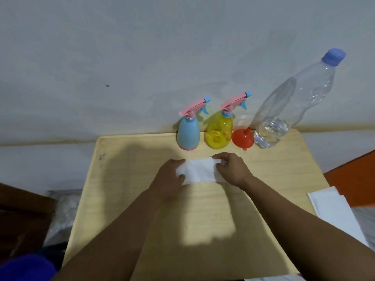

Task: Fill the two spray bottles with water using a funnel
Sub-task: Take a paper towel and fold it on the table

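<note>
At the far edge of the wooden table (125,195) stand a blue spray bottle (188,132) and a yellow spray bottle (220,131), both with pink trigger heads on. Right of them lies a red funnel (242,138), wide end down, and a tall clear water bottle (292,102) with a blue cap and a little water at the bottom. In front of these, a white tissue (199,170) lies on the table. My left hand (169,177) holds its left end and my right hand (233,169) pinches its right end.
A grey wall rises right behind the table's far edge. White sheets (334,209) lie off the table's right side, beside an orange surface (353,179). Dark brown furniture (22,216) and a blue cloth (26,268) are at the lower left.
</note>
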